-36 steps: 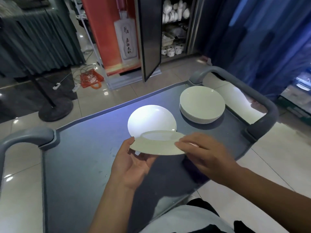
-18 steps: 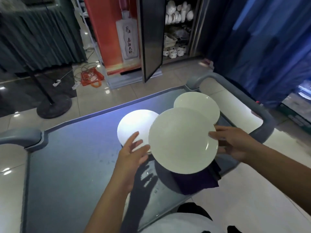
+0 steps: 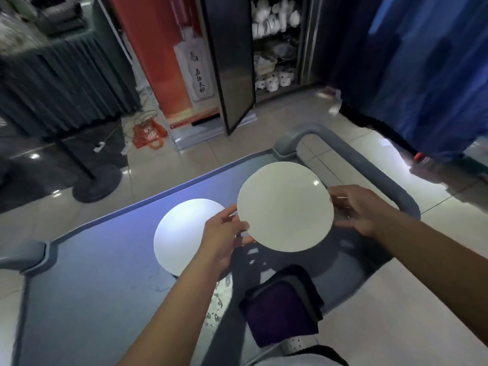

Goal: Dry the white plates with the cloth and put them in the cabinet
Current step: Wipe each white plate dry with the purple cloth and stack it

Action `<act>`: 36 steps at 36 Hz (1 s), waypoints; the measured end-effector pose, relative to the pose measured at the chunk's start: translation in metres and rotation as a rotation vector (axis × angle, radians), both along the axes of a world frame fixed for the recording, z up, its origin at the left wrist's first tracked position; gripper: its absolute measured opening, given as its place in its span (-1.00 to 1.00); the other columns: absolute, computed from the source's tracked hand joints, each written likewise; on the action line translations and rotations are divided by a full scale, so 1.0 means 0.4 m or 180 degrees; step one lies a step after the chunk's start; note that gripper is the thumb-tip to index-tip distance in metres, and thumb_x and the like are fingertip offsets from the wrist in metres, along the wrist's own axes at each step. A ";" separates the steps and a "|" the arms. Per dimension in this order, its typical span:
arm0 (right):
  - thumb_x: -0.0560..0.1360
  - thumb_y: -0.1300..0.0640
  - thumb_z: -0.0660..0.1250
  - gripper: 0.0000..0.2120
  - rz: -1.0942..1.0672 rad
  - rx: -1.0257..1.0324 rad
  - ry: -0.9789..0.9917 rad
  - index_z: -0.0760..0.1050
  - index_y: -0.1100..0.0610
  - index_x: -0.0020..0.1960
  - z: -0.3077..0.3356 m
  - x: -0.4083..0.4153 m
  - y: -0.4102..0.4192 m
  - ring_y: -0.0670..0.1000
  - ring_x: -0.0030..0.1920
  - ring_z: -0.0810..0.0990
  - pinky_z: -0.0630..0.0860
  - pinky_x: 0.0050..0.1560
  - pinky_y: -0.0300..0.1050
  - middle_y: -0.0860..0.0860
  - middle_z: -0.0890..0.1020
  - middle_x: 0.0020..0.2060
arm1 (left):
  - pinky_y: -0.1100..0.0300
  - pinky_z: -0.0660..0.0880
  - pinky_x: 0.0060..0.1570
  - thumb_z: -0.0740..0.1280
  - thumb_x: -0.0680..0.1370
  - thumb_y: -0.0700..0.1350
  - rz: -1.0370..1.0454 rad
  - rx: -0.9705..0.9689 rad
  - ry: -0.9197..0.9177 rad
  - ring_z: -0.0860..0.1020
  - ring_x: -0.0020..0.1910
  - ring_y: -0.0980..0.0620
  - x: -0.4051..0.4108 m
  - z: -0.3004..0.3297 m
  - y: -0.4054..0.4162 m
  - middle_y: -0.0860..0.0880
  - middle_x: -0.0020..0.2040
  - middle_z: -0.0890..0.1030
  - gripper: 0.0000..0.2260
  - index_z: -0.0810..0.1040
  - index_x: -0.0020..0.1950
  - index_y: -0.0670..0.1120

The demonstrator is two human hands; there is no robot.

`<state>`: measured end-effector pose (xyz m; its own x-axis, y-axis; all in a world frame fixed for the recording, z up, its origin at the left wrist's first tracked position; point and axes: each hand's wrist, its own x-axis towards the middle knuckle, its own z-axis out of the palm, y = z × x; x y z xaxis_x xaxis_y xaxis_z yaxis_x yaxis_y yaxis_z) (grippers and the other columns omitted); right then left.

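Note:
I hold a white plate (image 3: 285, 207) above the grey cart top (image 3: 92, 286), its face tilted toward me. My left hand (image 3: 224, 239) grips its left edge and my right hand (image 3: 361, 207) grips its right edge. Another white plate (image 3: 179, 233) lies on the cart under a bright light, left of the held one. The stack of plates behind is hidden by the held plate. A dark purple folded cloth (image 3: 282, 305) lies at the cart's near right edge. The cabinet (image 3: 274, 43) stands open ahead, with white crockery on its shelves.
The cart has a grey handle bar (image 3: 369, 165) on the right and another (image 3: 21, 254) on the left. The cabinet's dark door (image 3: 229, 62) swings out toward me. A red banner stand (image 3: 163, 62), an orange bag (image 3: 148, 133), a pole base (image 3: 97, 180) and blue curtains (image 3: 422, 70) surround the tiled floor.
The plate went from lying flat in both hands to tilted up facing me, and moved right over the stack. My left hand closed on its edge. The purple cloth came into view.

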<state>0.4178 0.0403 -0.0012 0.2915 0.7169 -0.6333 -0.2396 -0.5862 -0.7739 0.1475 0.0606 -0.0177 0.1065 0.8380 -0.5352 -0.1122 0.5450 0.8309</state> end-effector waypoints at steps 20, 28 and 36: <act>0.55 0.10 0.36 -0.65 -0.0279 -0.0140 -0.0208 0.51 0.21 0.28 -0.120 0.072 0.186 0.04 -0.02 0.56 0.54 -0.07 -0.06 0.11 0.58 0.03 | 0.18 0.61 -0.35 0.40 0.38 -0.54 0.0049 0.0171 0.1174 0.60 -0.17 -0.15 0.143 -0.124 0.175 -0.13 -0.15 0.60 -0.62 0.66 -0.08 -0.06; 0.54 0.11 0.37 -0.76 -0.0240 -0.0174 -0.0406 0.55 0.18 0.17 -0.129 0.062 0.174 0.05 -0.01 0.58 0.53 0.24 0.08 0.09 0.61 0.02 | -0.01 0.70 -0.16 0.38 0.43 -0.50 0.0031 0.0218 0.1326 0.59 -0.27 -0.09 0.132 -0.137 0.181 -0.07 -0.18 0.57 -0.60 0.66 0.07 -0.05; 0.55 0.25 0.29 -0.83 0.0035 0.0256 -0.1068 0.60 0.09 0.07 -0.122 0.037 0.120 0.03 -0.11 0.57 0.53 -0.01 -0.05 0.04 0.64 -0.08 | -0.12 0.70 -0.16 0.39 0.47 -0.43 0.0105 0.0386 0.1303 0.69 -0.10 -0.27 0.103 -0.147 0.165 -0.16 0.00 0.69 -0.68 0.70 0.10 -0.11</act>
<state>0.4326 0.0882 -0.0501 0.4659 0.7650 -0.4447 0.0422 -0.5212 -0.8524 0.1887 0.1266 -0.0767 -0.1221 0.8968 -0.4252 0.2244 0.4422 0.8684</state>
